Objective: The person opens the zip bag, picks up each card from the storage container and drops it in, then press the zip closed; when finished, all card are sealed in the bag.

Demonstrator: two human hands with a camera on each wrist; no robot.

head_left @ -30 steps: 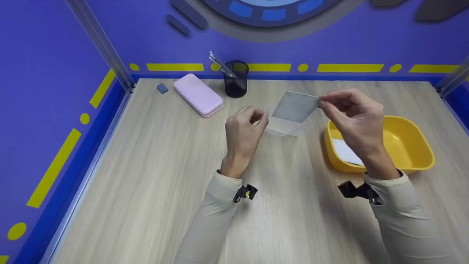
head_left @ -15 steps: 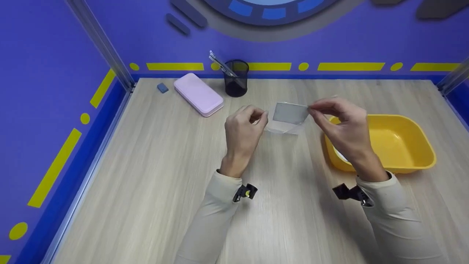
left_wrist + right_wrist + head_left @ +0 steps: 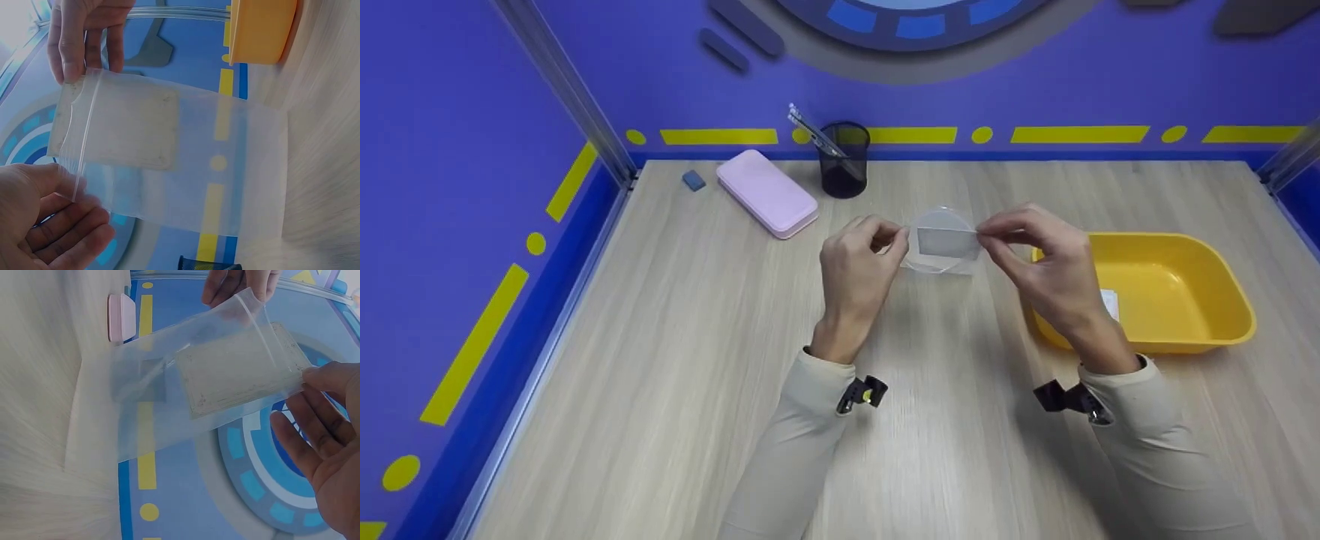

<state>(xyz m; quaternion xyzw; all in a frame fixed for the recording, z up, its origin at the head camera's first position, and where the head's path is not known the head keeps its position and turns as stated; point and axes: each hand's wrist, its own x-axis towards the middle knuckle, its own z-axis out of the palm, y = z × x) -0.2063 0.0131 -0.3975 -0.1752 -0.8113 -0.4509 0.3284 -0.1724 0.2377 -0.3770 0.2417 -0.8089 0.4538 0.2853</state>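
A clear zip-lock bag [image 3: 208, 163] hangs upright with its mouth up and its lower end at the tabletop. My left hand [image 3: 859, 266] pinches the bag near its zip strip, at the left side of the mouth. With thumb and fingertips, my right hand [image 3: 1050, 262] holds a thin grey rectangular plate [image 3: 236, 371] by its outer corner. Most of that plate is inside the bag; a strip of it sticks out past the zip [image 3: 90, 135]. Below the plate, the lower part of the bag is flat and see-through.
A yellow basin [image 3: 1170, 300] with a white flat item [image 3: 1110, 304] in it stands at the right, partly behind my right hand. Toward the back left are a pink case [image 3: 769, 193], a black mesh pen cup [image 3: 844, 172] and a small blue block [image 3: 694, 180].
My right hand has moved left and down, and the grey plate has sunk deeper into the bag. The bag's mouth has come into sight behind it. My left hand has stayed in place.
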